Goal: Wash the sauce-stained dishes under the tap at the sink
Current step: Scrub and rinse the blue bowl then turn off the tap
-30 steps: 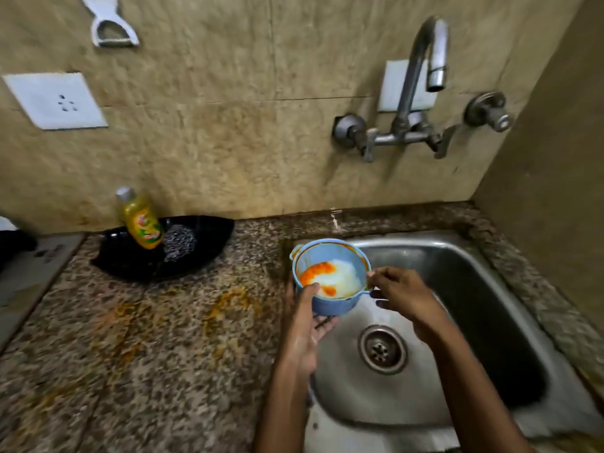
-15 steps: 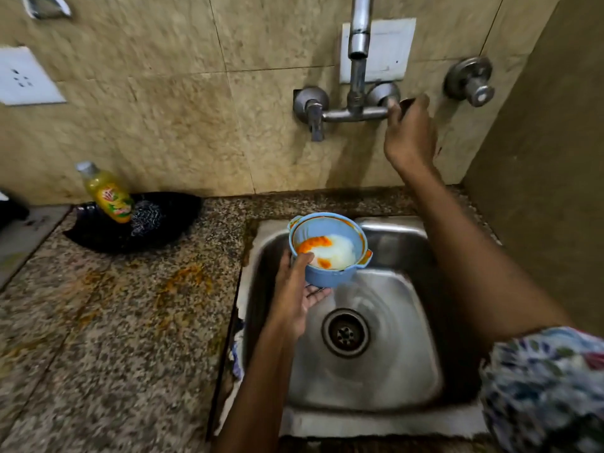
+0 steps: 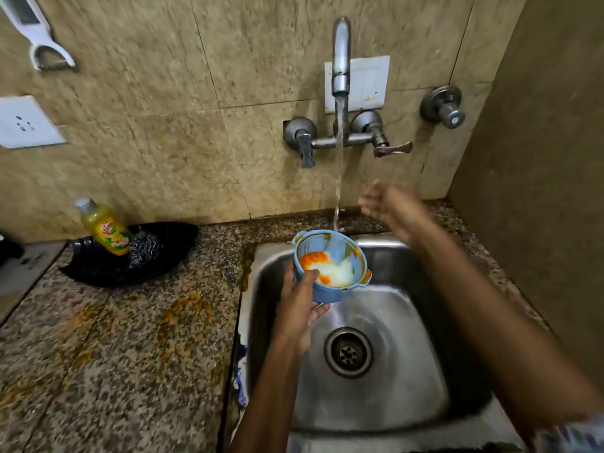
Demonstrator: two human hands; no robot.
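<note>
Blue sauce-stained bowl [image 3: 331, 268], gripped in my left hand [image 3: 300, 305], tilts under the running tap [image 3: 341, 57] to catch water; my blurred right hand [image 3: 389, 204] hangs empty, fingers loose.

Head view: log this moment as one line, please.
tap: running | blue bowl: sauce-stained, under stream, over sink | left hand: grips bowl | right hand: blurred, in air near stream, holds nothing

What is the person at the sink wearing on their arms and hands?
Both forearms are bare. No gloves, rings or watch show on the left hand; the right hand is too blurred to tell. A patterned sleeve, white with blue and purple, shows on the right arm.
</note>
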